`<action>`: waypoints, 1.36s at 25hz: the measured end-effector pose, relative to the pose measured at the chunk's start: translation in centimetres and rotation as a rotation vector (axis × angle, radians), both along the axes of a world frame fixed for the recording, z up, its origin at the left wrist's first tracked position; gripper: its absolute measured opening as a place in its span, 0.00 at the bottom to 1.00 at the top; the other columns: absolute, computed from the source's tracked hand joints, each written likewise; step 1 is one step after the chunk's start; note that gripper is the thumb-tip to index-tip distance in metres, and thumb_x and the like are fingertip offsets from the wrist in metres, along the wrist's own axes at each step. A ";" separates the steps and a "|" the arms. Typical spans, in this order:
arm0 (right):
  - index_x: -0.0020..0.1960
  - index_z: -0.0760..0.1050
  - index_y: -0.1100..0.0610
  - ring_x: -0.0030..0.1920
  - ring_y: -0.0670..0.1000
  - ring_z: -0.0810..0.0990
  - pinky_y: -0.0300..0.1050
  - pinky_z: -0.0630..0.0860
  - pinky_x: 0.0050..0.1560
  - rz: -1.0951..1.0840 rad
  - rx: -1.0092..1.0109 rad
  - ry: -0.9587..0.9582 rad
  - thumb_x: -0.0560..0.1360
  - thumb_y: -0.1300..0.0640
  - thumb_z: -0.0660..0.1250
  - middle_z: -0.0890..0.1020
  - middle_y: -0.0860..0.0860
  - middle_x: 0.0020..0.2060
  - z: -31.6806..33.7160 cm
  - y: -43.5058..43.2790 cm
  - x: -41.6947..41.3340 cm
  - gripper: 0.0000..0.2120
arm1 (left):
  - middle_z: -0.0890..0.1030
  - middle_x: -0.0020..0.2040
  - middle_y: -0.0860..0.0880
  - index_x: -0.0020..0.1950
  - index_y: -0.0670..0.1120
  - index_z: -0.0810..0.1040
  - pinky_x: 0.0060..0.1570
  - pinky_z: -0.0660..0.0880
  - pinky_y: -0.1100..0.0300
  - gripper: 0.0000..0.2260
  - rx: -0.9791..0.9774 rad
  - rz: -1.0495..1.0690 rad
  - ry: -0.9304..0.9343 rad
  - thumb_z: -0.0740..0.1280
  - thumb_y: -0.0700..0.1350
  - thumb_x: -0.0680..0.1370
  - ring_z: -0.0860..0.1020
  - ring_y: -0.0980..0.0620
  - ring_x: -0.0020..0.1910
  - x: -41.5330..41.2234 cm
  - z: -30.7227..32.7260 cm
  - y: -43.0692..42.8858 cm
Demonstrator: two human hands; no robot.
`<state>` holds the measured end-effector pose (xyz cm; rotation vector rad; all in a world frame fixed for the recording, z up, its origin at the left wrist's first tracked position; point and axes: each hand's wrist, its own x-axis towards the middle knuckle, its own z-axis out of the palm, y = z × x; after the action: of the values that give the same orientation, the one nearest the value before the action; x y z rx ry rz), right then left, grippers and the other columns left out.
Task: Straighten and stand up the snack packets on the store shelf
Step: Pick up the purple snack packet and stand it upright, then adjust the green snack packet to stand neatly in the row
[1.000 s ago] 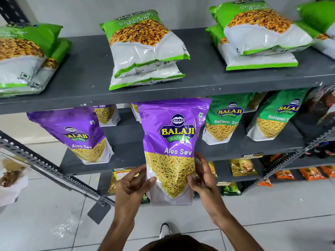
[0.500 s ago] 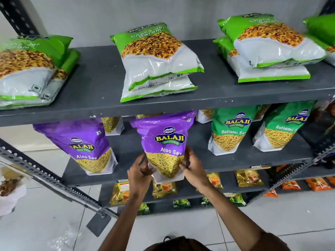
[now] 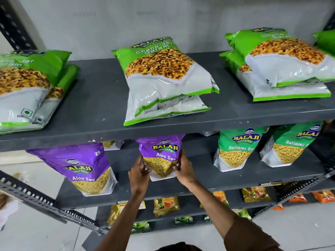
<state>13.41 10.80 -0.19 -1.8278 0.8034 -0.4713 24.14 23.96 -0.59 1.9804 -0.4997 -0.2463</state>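
Fingers [image 3: 143, 171] of both hands gripping upright purple Aloo Sev packet [image 3: 160, 156], yellow sev printed below logo

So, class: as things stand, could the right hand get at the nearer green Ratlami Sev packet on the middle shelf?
Probably yes. The right hand grips the purple Aloo Sev packet, so it must let go first. Bare shelf lies between it and the upright Ratlami Sev packet, with nothing in the way.

A shop: grey metal shelves [image 3: 101, 98] stocked with rows of branded snack packets [image 3: 165, 69].
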 end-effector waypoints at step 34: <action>0.77 0.54 0.59 0.78 0.60 0.56 0.59 0.59 0.76 -0.437 -0.131 0.045 0.74 0.58 0.70 0.59 0.61 0.77 -3.4 -17.2 -17.1 0.38 | 0.79 0.64 0.44 0.67 0.45 0.72 0.58 0.74 0.56 0.30 -0.247 -0.215 0.317 0.63 0.66 0.74 0.78 0.47 0.64 -17.3 -2.0 -18.6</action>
<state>-3.67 -6.41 -3.55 -1.7853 1.2362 -0.7784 6.80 5.39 -2.63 1.6102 -0.5090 -0.5946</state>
